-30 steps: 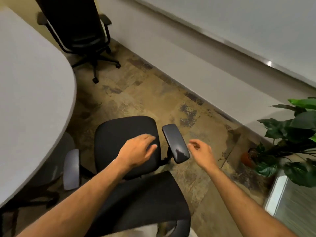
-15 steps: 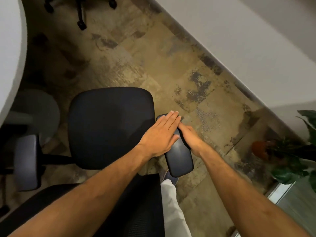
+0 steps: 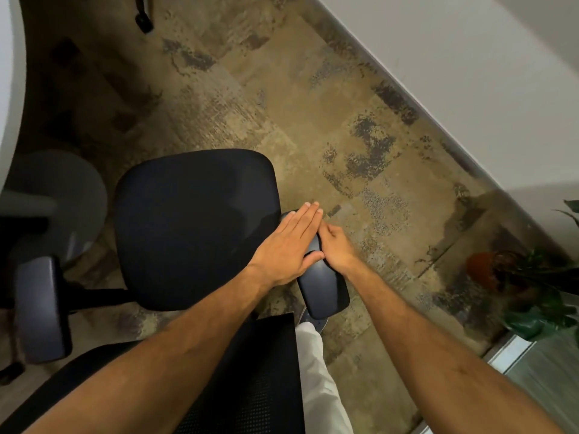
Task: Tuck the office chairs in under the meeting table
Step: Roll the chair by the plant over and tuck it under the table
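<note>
A black office chair [image 3: 194, 227] stands right below me, its mesh backrest [image 3: 244, 377] at the bottom edge. My left hand [image 3: 288, 245] lies flat on the chair's right armrest [image 3: 324, 286], fingers straight and together, thumb over the pad. My right hand [image 3: 336, 245] grips the outer side of the same armrest, fingers curled under its edge. The chair's left armrest [image 3: 39, 311] is free. The white meeting table's rim [image 3: 11, 89] shows at the far left, with its grey round base [image 3: 62, 195] beside the seat.
A castor of another chair [image 3: 144, 21] shows at the top. A white wall [image 3: 470, 73] runs diagonally on the right, with a potted plant [image 3: 513, 277] in its corner. My white trouser leg [image 3: 316, 377] is behind the chair. Patterned carpet lies between chair and wall.
Both hands came from hovering over the seat onto the right armrest. My view dropped lower and closer, so the far chair and most of the table left the frame.
</note>
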The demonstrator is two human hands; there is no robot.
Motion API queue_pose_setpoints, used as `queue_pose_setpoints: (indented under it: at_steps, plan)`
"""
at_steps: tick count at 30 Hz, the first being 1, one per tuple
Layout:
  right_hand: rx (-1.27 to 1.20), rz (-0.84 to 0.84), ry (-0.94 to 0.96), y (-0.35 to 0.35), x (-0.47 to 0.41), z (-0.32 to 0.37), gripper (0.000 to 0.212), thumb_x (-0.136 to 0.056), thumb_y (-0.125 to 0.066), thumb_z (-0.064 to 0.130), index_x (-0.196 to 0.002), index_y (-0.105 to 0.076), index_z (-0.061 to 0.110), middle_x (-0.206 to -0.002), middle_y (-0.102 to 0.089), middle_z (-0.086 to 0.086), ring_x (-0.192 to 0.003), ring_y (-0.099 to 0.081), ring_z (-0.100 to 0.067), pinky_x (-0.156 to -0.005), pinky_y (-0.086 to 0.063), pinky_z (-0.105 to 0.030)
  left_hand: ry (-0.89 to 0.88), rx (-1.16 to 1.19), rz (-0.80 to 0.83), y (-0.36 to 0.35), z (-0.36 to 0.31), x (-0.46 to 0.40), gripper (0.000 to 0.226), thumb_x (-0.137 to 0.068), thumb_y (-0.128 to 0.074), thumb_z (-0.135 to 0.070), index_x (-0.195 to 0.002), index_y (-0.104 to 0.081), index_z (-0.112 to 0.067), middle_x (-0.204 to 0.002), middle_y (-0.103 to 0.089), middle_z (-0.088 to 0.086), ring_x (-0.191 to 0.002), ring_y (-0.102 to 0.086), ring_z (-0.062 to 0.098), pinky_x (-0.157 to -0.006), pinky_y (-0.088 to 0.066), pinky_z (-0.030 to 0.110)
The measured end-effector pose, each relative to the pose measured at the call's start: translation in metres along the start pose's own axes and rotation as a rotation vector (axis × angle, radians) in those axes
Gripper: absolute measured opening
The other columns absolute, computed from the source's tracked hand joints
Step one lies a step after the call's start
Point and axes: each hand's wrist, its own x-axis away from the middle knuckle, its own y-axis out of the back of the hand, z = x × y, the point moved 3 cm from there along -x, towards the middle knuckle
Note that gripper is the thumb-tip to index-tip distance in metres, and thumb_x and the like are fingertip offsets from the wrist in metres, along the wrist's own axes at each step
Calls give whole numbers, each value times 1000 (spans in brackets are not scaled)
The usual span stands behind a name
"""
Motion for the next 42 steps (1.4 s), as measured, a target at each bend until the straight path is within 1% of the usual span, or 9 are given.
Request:
queue_pose_setpoints:
  at_steps: [7, 10, 12, 14, 21, 26, 32, 36, 42]
  plan:
    - [-2, -27, 20, -5, -11, -26, 48, -102, -36, 53, -86, -68, 22, -67, -67, 11, -61, -58, -2, -62, -46, -32, -16, -43, -42, -30, 6, -2, 77, -103, -27, -57, -157, -9, -5, -165, -11, 13, -153, -1, 23, -123, -9, 39]
    - [124, -40, 62, -6, 2, -19, 45, -104, -36, 50, -129, -60, 22, -120, -68, -3, -110, -63, -19, -97, -49, -44, -31, -96, 43, -24, 5, 9, 77, -103, -28, -56, -157, -7, -5, -166, -9, 13, -153, 1, 24, -123, -9, 41]
    - [221, -106, 101, -2, 25, -1, 53, -104, -39, 49, -149, -41, 21, -149, -49, -5, -138, -42, -25, -112, -35, -43, -8, -100, 73, -3, 7, 27, 76, -103, -28, -56, -157, -7, -7, -166, -9, 12, -153, 1, 23, -124, -6, 39]
    - [264, -147, 155, 4, 60, 32, 59, -103, -41, 48, -154, -30, 20, -158, -37, -3, -146, -27, -24, -116, -26, -42, 54, -84, 82, 37, 11, 56, 75, -102, -23, -57, -158, -5, -10, -166, -8, 9, -153, 1, 21, -123, -1, 36]
    - [405, -38, 354, -18, 185, 129, 57, -104, -42, 42, -153, -33, 14, -157, -37, -6, -147, -24, -23, -118, -18, -34, 229, -63, 97, 157, 10, 179, 72, -101, -26, -58, -158, -8, -17, -166, -10, 4, -152, -2, 18, -123, -6, 36]
    - [459, 6, 426, -47, 259, 161, 60, -102, -41, 48, -154, -31, 19, -158, -37, -2, -147, -24, -19, -117, -25, -38, 243, 61, 113, 202, -11, 265, 73, -99, -39, -59, -157, -23, -17, -163, -25, 3, -151, -16, 17, -121, -11, 30]
    - [544, 58, 494, -84, 348, 153, 60, -98, -40, 54, -151, -37, 25, -154, -43, 1, -142, -32, -19, -109, -33, -39, 321, 125, 119, 217, -21, 374, 73, -95, -46, -63, -154, -33, -22, -160, -33, 1, -146, -26, 15, -117, -18, 27]
    - [627, 65, 554, -120, 416, 134, 64, -97, -39, 58, -153, -32, 26, -157, -39, 3, -143, -32, -19, -110, -34, -41, 402, 257, 169, 217, -20, 460, 77, -87, -47, -73, -147, -44, -24, -151, -46, -3, -135, -42, 11, -113, -33, 30]
    - [950, -56, 571, -148, 468, 107, 67, -95, -29, 69, -144, -46, 26, -148, -50, 6, -129, -47, -24, -104, -38, -43, 476, 111, 148, 215, -23, 534, 89, -78, -30, -89, -148, -43, -35, -136, -60, -7, -118, -57, 13, -89, -40, 27]
